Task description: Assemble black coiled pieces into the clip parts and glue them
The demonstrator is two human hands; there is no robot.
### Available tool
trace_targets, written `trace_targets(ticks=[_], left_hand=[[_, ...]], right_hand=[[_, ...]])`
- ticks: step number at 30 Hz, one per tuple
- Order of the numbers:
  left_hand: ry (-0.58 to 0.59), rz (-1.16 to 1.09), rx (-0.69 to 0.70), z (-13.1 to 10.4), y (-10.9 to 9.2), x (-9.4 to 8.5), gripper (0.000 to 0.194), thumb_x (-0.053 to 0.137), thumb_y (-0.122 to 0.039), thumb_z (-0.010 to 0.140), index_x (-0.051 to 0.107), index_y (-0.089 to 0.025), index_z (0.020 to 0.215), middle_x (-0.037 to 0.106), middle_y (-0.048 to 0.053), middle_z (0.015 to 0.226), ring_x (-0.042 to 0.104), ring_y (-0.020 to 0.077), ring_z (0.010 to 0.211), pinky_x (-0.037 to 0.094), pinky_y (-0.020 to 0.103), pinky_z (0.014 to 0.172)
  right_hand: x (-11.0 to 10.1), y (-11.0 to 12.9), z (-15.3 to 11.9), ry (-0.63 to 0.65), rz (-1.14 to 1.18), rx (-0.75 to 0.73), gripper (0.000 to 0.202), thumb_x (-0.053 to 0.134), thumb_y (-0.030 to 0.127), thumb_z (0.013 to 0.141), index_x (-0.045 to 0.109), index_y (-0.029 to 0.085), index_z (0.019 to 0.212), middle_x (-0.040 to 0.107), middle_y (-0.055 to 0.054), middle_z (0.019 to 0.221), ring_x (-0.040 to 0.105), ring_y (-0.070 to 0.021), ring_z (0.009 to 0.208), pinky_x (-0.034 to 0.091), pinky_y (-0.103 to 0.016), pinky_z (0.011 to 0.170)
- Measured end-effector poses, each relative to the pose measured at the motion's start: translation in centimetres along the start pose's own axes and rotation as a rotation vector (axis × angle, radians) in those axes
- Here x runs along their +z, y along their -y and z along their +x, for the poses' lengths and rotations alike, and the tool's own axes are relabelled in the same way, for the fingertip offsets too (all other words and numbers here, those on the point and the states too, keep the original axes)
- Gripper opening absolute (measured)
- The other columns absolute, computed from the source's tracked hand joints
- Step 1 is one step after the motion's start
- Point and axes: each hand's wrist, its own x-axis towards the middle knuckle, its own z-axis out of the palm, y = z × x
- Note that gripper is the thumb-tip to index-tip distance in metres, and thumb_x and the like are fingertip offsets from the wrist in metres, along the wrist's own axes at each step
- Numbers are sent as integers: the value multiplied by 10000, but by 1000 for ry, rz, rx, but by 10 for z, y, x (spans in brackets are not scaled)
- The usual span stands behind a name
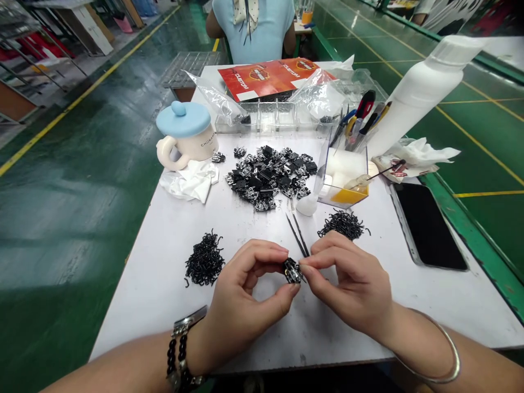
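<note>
My left hand pinches a small black-and-silver metal part between thumb and forefinger, just above the table. The fingertips of my right hand are closed at the right side of this part; what they pinch is hidden. Dark tweezers point away from me just beyond the right fingertips; whether they rest on the table or touch that hand, I cannot tell. Beyond my hands lies a heap of similar black-and-silver parts. Small curved black pieces form a pile at left and another pile at right.
On the white table stand a lidded mug, a clear tool box and a white bottle. A phone lies at right, crumpled tissue at left. Behind a clear divided tray sits a person in blue.
</note>
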Motion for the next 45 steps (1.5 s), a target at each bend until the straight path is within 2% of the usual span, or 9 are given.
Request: trace_targets(ticks=[12, 34, 45], left_hand=[[-10, 1, -20, 0, -2, 1, 289, 675, -53, 727, 590, -185, 970, 560, 21, 953, 587, 93, 897, 527, 135, 810], [-8, 141, 115, -1, -1, 1, 354, 682, -21, 690, 594, -180, 994, 573, 37, 949, 575, 125, 899, 532, 184, 760], [10, 182, 138, -1, 0, 2, 363, 654, -10, 687, 614, -193, 998, 592, 65, 978, 584, 170, 940, 549, 236, 757]], right_hand=[[-3, -1, 3, 87, -98, -156, 140, 560, 19, 788, 603, 108, 887, 566, -56, 758, 504, -133, 708, 440, -289, 629], [-9, 2, -1, 165, -152, -171, 158, 516, 39, 807, 545, 137, 927, 549, -52, 779, 478, -147, 723, 414, -307, 633], [-16, 3, 2, 242, -274, -278, 97, 502, 65, 825, 542, 137, 875, 565, -66, 771, 470, -157, 726, 427, -307, 641]])
